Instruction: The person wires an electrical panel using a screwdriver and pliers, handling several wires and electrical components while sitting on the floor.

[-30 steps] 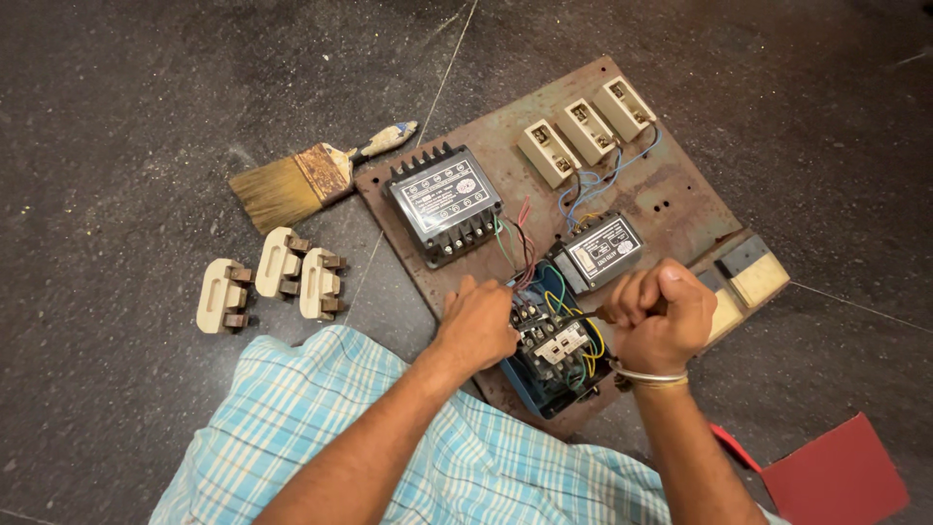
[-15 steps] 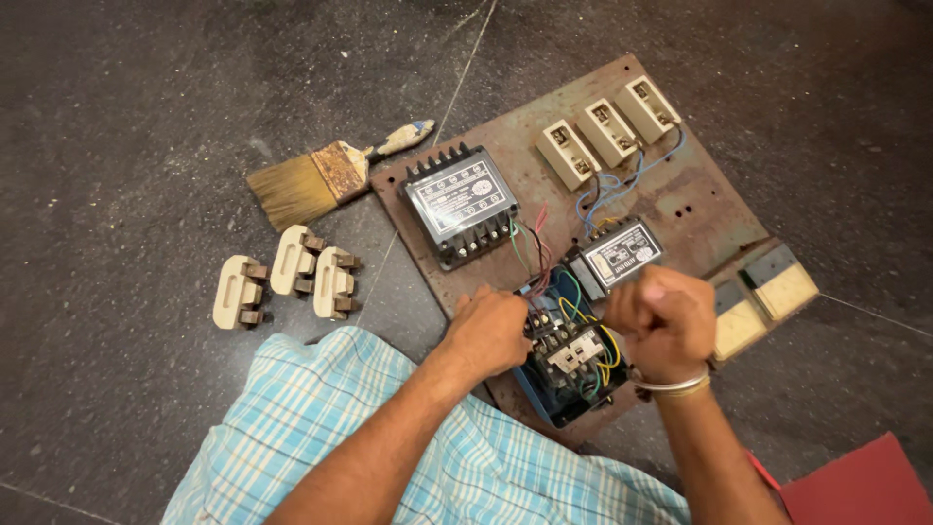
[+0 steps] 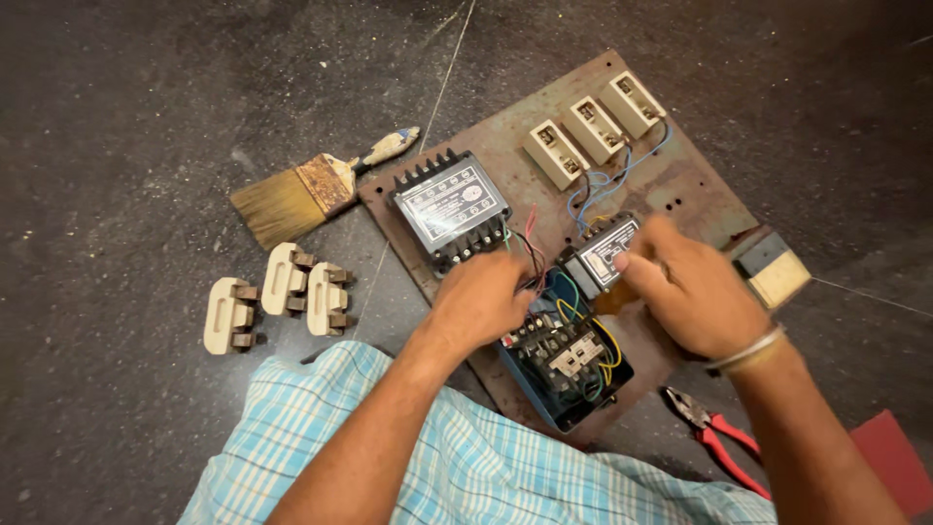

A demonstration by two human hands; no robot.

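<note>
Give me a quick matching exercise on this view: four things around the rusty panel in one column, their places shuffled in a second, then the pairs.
Things:
1. Worn flat paintbrush with wooden handle
2. Red-handled pliers
3. Three cream ceramic fuse carriers
4. Blue open box of coloured wires

Places:
A. On the floor, below the brush
B. On the rusty metal board, between the hands
C. On the floor, off the board's lower right
D. On the floor, at the board's upper left corner

Pairs: 1-D, 2-C, 3-A, 4-B

rusty, rough metal board (image 3: 680,185); matt speckled stone floor (image 3: 146,117); glossy black plastic meter (image 3: 449,206); paint-flecked wooden brush (image 3: 316,187) at ten o'clock; smooth cream ceramic fuse holders (image 3: 277,297); red rubber-handled pliers (image 3: 724,437); checked cotton cloth (image 3: 466,457).
</note>
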